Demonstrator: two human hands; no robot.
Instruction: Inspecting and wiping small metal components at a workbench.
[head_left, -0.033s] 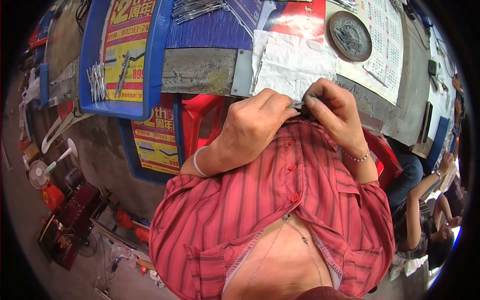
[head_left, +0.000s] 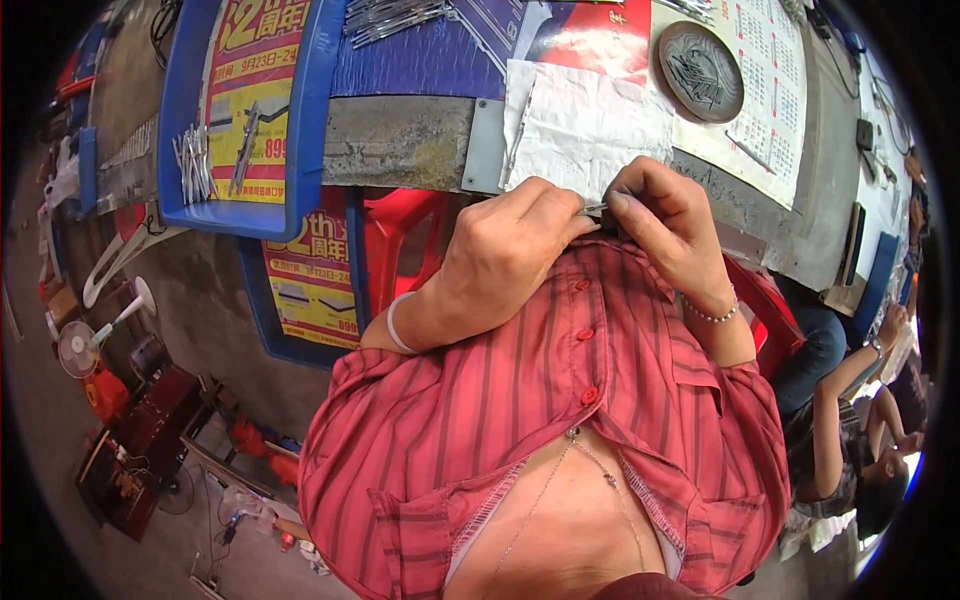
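Close to the table's front edge, my left hand and my right hand meet in front of my chest, fingers closed in a pinch. Between the fingertips shows a small, thin silvery metal piece; most of it is covered, so its exact kind is hidden. Both hands appear to grip it, one from each side. Just beyond them a crumpled white sheet lies on the table, with a slender metal strip along its left side. Farther right stands a round dark dish holding small metal parts.
To the left, a blue tray holds several slim metal pieces. Below it sits another blue tray, beside a red plastic stool. More metal pieces lie at the back. A co-worker sits at the right.
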